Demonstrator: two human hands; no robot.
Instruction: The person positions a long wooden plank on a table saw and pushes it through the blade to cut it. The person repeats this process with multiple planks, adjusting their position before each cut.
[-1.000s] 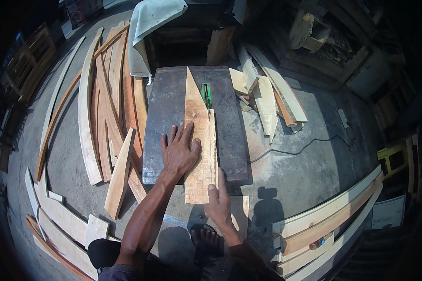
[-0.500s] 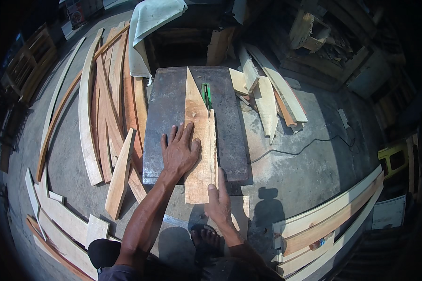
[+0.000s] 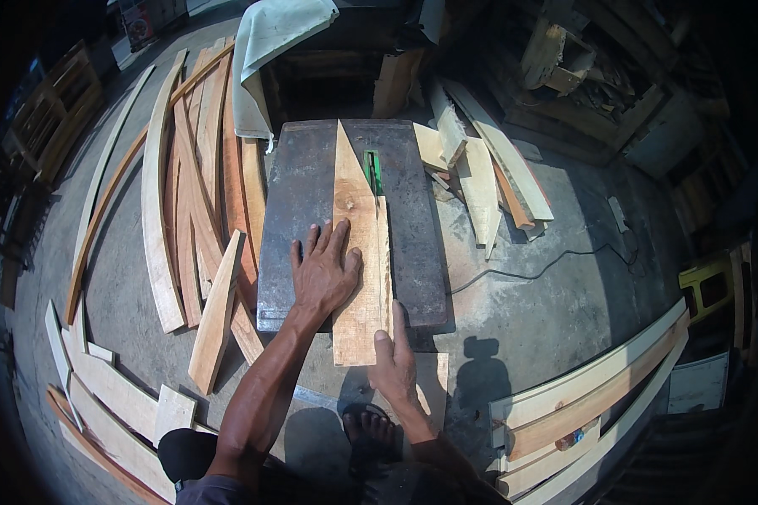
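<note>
A pale wooden board (image 3: pixel 354 278) with a long pointed upper end lies on a dark metal saw table (image 3: pixel 295 168). A slim saw blade in a green slot insert (image 3: pixel 376 168) shows beside the point, where a narrow splintered strip runs down the board's right side. My left hand (image 3: pixel 320 278) lies on the board with its fingers spread, pressing on its left part. My right hand (image 3: pixel 393 358) grips the board's lower right corner at the near end, thumb on top and fingers mostly hidden along the side.
Long planks (image 3: pixel 160 210) lie on the floor at left, pale boards (image 3: pixel 476 177) at upper right, more boards (image 3: pixel 564 421) at lower right. A dark cable (image 3: pixel 526 276) crosses the floor. A white sheet (image 3: pixel 269 42) drapes behind the table. A yellow object (image 3: pixel 703 278) is at far right.
</note>
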